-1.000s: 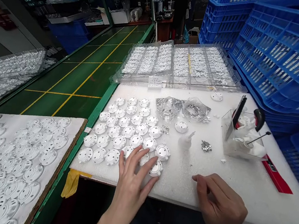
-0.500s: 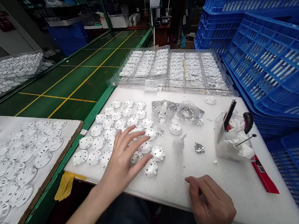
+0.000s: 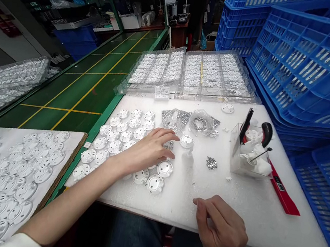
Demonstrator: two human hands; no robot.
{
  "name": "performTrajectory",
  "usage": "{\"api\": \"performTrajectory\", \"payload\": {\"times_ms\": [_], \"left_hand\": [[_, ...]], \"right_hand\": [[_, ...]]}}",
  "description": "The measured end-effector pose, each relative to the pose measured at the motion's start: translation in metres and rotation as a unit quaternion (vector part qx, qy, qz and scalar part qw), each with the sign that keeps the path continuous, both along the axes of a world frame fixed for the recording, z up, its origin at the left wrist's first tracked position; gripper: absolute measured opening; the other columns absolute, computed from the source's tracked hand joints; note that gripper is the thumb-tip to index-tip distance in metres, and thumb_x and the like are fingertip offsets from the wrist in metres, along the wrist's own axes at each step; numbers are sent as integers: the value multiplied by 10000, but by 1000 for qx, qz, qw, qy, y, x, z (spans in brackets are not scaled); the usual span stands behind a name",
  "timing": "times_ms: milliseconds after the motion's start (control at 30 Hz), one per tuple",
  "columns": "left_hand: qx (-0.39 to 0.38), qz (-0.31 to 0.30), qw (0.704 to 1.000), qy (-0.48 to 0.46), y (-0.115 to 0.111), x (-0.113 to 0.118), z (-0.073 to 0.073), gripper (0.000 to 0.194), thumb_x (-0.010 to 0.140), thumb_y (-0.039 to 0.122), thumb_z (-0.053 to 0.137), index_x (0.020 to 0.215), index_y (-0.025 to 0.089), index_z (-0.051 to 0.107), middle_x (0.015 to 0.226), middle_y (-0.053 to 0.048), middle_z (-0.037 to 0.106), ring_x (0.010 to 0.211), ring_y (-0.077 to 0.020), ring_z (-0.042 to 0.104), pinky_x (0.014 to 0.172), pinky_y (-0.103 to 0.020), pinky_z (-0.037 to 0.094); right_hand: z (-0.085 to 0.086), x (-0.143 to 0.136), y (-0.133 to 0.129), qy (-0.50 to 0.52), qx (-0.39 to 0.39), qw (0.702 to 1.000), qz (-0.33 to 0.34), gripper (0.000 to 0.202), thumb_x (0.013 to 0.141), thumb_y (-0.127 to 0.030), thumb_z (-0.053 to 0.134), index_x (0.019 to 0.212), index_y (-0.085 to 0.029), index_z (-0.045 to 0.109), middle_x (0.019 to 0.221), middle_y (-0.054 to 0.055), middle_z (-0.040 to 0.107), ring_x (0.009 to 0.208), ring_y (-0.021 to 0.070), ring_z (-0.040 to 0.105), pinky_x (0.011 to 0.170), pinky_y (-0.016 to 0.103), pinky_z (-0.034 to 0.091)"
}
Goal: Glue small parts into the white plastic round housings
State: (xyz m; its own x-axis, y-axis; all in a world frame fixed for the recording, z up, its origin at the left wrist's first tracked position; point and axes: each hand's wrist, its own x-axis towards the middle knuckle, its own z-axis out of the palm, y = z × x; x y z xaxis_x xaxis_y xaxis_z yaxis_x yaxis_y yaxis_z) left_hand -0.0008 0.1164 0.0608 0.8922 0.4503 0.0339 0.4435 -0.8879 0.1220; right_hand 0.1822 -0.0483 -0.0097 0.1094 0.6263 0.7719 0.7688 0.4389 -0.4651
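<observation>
My left hand [image 3: 151,148] hovers over the right part of the rows of round white plastic parts [image 3: 126,135], palm down. Its fingers are apart, the tips beside a little heap of small metal pieces [image 3: 168,145] and close to a single round white part [image 3: 186,141]. A small whitish nozzle bottle [image 3: 188,157] stands just right of those fingers. Near the front edge of the white foam-topped table, my right hand [image 3: 220,228] is closed, thumb and forefinger pinched together. Whatever sits between those fingertips, if anything, is too small to make out.
Another metal heap [image 3: 211,163] lies right of the bottle. Plastic bags [image 3: 202,122] with metal pieces lie behind. A clear box [image 3: 249,164] holds tools beside a red-handled tool [image 3: 284,192]. Filled trays [image 3: 202,73], blue crates [image 3: 311,67] and a green conveyor [image 3: 85,90] surround the table.
My left hand has moved right and forward from over the round parts to the small metal pieces. My right hand stays pinched; the view has shifted slightly.
</observation>
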Motion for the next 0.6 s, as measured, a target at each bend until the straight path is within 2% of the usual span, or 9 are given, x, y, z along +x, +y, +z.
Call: {"api": "performTrajectory", "payload": {"times_ms": [100, 267, 400, 500, 600], "left_hand": [[-1, -24, 1000, -1, 4, 1, 1, 241, 814, 13, 772, 958, 203, 808, 1385, -126, 639, 1388, -353, 516, 1104, -532, 473], [-15, -36, 999, -30, 6, 5, -5, 90, 878, 121, 757, 955, 164, 777, 1336, -146, 647, 1340, -346, 549, 1077, -528, 474], [-41, -36, 997, -52, 7, 6, -9, 136, 909, 162, 736, 1043, 179, 756, 1349, -136, 633, 1351, -347, 528, 1054, -522, 475], [-49, -13, 994, -93, 14, 4, -7, 167, 948, 172, 688, 1105, 207, 733, 1281, -107, 654, 1286, -306, 560, 1026, -499, 487], [-14, 22, 991, -131, 23, 6, -5, 156, 975, 168, 642, 1102, 220, 718, 1214, -86, 672, 1205, -272, 580, 1009, -482, 490]], "right_hand": [[0, 0, 0, 4, -1, 1000, 7, 188, 897, -7, 652, 789, -159, 627, 619, -4, 649, 532, 83, 586, 499, 225, 421], [-3, -1, -2, 23, -7, 1000, 9, 194, 900, 9, 645, 808, -158, 611, 616, 8, 647, 541, 87, 572, 496, 230, 403], [-3, -2, -2, 23, -10, 1000, 7, 198, 909, 2, 639, 812, -167, 603, 600, 1, 627, 529, 87, 552, 488, 236, 389], [-2, -3, -2, 22, -14, 1000, 8, 201, 916, -3, 628, 816, -174, 594, 605, 5, 630, 536, 95, 561, 496, 242, 400], [-2, -3, -1, 21, -14, 1000, 14, 205, 914, 6, 623, 824, -175, 589, 609, 9, 634, 541, 100, 569, 501, 247, 404]]}}
